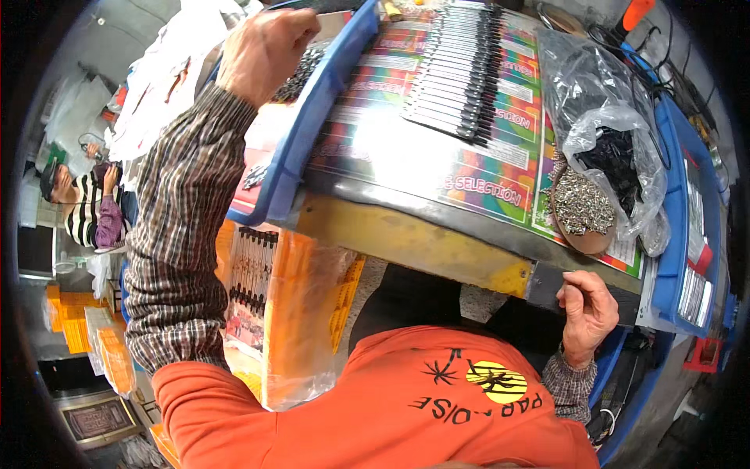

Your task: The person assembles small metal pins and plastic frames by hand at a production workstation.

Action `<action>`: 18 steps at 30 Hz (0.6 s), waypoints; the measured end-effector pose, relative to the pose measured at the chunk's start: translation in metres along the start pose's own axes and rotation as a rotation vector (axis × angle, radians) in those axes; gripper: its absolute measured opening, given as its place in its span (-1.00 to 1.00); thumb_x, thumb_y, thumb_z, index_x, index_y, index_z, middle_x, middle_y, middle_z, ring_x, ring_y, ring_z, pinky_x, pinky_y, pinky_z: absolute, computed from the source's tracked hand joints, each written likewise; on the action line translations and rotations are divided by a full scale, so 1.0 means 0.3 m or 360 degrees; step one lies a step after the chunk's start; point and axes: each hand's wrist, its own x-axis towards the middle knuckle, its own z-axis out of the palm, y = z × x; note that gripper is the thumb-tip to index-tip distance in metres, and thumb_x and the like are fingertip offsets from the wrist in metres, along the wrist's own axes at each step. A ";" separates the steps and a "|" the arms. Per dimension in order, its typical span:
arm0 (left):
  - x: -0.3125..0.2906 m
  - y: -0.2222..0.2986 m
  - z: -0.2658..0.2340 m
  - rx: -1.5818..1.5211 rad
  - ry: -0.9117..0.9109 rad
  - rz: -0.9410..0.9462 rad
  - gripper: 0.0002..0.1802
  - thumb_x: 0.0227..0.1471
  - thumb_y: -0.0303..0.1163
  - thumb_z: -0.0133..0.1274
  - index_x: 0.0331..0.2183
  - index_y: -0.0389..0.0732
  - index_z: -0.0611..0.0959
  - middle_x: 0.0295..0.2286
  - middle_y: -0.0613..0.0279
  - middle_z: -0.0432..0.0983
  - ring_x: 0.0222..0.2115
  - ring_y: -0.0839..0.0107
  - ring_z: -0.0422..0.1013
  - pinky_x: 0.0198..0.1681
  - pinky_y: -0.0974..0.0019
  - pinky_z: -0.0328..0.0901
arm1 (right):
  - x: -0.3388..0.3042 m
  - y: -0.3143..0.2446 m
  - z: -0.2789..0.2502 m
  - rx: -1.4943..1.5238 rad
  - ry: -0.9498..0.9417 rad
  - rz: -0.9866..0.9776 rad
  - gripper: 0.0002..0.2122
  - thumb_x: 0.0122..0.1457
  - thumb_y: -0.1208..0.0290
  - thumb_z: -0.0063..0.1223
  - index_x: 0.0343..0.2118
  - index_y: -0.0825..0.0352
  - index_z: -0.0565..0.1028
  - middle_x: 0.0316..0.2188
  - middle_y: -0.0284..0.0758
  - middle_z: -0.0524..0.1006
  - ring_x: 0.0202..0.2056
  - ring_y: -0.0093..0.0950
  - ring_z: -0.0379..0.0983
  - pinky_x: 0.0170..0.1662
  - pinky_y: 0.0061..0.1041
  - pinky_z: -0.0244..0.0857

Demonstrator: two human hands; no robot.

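Observation:
My left hand (264, 48) reaches up and left into a blue tray (312, 125), its fingers curled down onto a heap of small dark metal parts (301, 70). The back of the hand hides whether it holds any. My right hand (587, 311) rests at the front edge of the table (422, 238), fingers curled and thumb against the forefinger, with nothing visible in it. A row of long black and silver strips (457, 70) lies side by side on the colourful sheet (469, 168) between the hands.
A brown dish of small silver parts (582, 207) sits beside a clear plastic bag of dark parts (609, 141). A second blue tray (687, 227) stands at the right. Orange crates wrapped in plastic (301, 313) are below the table. Another person (86, 203) sits far left.

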 end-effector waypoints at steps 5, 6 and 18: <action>-0.207 -0.044 -0.054 -0.0164 -0.0332 -0.0374 -0.94 -0.07 -0.39 0.03 -0.49 -0.12 0.59 -0.60 0.10 0.49 -0.52 0.13 0.47 -0.45 0.22 0.35 | -0.002 0.006 0.007 0.0037 -0.0006 0.0041 -0.90 0.07 0.58 0.05 -0.35 0.49 0.48 -0.55 -0.36 0.43 -0.54 -0.64 0.34 -0.47 -0.70 0.21; -0.252 -0.052 -0.052 -0.0253 -0.0445 -0.0468 -0.93 -0.06 -0.40 0.02 -0.50 -0.13 0.58 -0.60 0.10 0.50 -0.52 0.15 0.47 -0.45 0.22 0.35 | -0.002 0.002 0.008 0.0024 -0.0020 0.0035 -0.90 0.08 0.57 0.04 -0.34 0.48 0.48 -0.54 -0.38 0.43 -0.53 -0.66 0.34 -0.46 -0.71 0.20; -0.428 -0.054 0.058 -0.0533 -0.0741 -0.0444 -0.94 -0.21 -0.46 0.11 -0.58 -0.23 0.56 -0.62 0.12 0.49 -0.57 0.25 0.46 -0.48 0.26 0.33 | -0.001 0.021 0.014 -0.0035 0.0002 0.0050 -0.91 0.11 0.58 0.01 -0.33 0.43 0.49 -0.48 -0.41 0.44 -0.52 -0.71 0.32 -0.49 -0.75 0.17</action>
